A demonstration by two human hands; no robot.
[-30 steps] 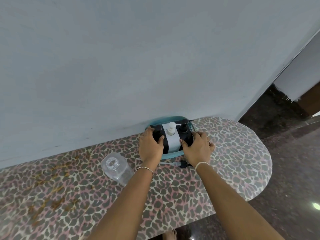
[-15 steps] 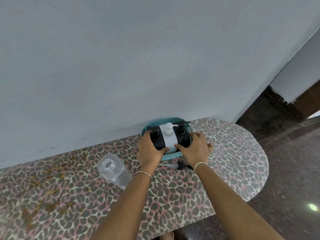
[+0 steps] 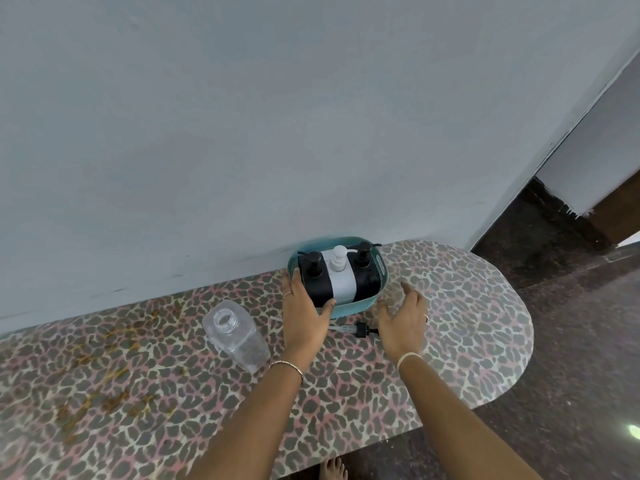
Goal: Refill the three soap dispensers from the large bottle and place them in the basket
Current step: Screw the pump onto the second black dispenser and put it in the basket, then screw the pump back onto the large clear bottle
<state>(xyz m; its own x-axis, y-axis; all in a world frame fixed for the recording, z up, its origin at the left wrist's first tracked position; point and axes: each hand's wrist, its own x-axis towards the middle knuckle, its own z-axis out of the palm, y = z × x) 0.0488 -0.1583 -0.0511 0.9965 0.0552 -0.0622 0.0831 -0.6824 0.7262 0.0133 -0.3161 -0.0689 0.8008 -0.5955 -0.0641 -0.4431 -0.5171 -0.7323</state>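
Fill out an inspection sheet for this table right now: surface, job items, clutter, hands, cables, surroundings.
Surface: leopard-print table, brownish marks toward its left.
Job's things: teal basket against the wall holds three upright pump bottles: left black dispenser, white dispenser, right black dispenser. Clear large bottle stands uncapped to the left of the basket.
Clutter: loose pump head with its tube lies in front of the basket.
Hands: left hand rests against the basket's left front corner; right hand open, off the basket.
Cables: nothing seen.
Surroundings: pale wall behind, dark floor to the right, bare foot below.
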